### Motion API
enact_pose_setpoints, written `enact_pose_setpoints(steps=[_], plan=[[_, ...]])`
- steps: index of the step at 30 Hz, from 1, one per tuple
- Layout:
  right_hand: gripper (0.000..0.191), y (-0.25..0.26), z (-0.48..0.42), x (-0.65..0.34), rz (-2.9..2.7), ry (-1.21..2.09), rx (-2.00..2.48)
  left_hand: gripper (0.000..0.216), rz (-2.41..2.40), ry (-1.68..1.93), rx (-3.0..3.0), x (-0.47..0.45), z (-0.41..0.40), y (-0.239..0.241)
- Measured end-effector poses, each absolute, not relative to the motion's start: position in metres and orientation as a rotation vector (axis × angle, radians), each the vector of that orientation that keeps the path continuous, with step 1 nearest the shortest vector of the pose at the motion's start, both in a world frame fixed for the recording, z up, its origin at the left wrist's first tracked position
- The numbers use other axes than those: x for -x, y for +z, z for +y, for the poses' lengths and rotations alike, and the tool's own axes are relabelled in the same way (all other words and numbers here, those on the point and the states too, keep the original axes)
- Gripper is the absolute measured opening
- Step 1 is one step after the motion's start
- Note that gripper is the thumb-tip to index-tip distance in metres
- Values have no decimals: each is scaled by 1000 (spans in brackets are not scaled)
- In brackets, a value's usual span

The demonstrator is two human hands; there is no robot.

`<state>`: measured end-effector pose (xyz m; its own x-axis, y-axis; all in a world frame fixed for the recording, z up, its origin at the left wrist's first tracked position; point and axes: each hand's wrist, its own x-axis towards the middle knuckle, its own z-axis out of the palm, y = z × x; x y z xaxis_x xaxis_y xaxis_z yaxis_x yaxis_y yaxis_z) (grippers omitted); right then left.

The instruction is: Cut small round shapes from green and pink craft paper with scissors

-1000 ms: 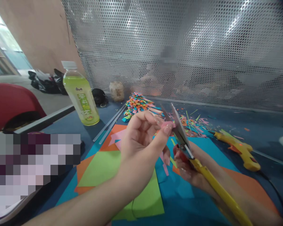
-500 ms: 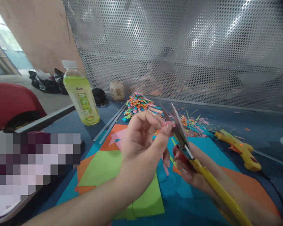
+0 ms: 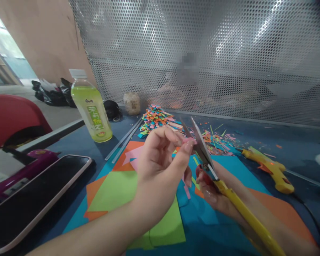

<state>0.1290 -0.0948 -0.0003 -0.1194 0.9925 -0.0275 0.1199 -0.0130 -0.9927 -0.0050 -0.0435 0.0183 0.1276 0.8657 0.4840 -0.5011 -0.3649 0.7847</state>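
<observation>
Between the thumb and fingers of my left hand point(image 3: 162, 167) is a small pink paper strip point(image 3: 188, 139), its end beside the scissor blades. My right hand point(image 3: 216, 193) is closed around scissors point(image 3: 204, 149) with a yellow and red handle, the blades parted and pointing away from me. Beneath both hands lie overlapping sheets of coloured paper, among them a green sheet point(image 3: 117, 190), a blue sheet point(image 3: 234, 170) and an orange sheet point(image 3: 280, 209). Another pink strip point(image 3: 187, 192) hangs below my left fingers; whether they hold it I cannot tell.
Behind my hands stands a cone of layered paper pieces point(image 3: 156, 117), with paper scraps point(image 3: 218, 138) to its right. A yellow glue gun point(image 3: 272, 169) lies at right. On the left are a drink bottle point(image 3: 92, 110), a phone point(image 3: 37, 199) and clear glue sticks point(image 3: 125, 138).
The scissors have shifted very slightly left relative to the view. Both hands keep their hold, and the pink strip stays by the blades.
</observation>
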Motion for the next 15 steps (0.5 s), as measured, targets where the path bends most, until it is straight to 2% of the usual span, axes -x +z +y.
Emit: enact_pose_setpoints(steps=[15], plan=[[34, 1, -96, -130, -1358, 1215, 1231, 16, 417, 1526, -1247, 4, -43, 19]])
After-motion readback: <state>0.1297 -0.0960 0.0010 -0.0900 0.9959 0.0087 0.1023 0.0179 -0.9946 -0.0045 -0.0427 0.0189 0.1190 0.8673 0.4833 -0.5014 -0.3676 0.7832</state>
